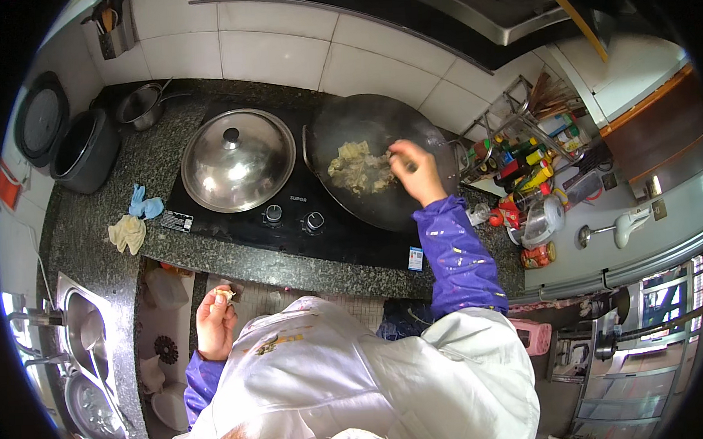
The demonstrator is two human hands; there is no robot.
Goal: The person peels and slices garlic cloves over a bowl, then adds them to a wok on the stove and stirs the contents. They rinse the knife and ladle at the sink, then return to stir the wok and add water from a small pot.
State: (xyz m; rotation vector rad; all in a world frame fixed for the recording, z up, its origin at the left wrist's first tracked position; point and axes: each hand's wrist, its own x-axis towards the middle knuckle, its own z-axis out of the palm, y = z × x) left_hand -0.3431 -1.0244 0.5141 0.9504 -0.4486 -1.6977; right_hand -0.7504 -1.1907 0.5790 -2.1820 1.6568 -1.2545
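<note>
A dark wok point(380, 209) stands on the right side of a black two-burner stove point(243, 230). Pale, cooked-looking pieces of food point(358, 169) lie in its middle, with a light haze above them. My right hand point(415, 168) is over the wok's right half, fingers curled and thumb near the fingertips. Whether something small is between them cannot be made out. Before the counter's front edge, my left hand point(216, 325) pinches a small pale-yellow piece of food point(226, 294) between thumb and fingers. Beside the wok, a domed steel lid point(241, 177) with a black knob covers the left burner.
Bottles and jars of seasonings point(526, 168) crowd a metal rack point(508, 104) right of the wok. Blue point(145, 202) and cream cloths point(127, 234) lie left of the stove. Further left are a small steel pot point(141, 108), a black cooker pot point(84, 157) and a sink point(75, 302).
</note>
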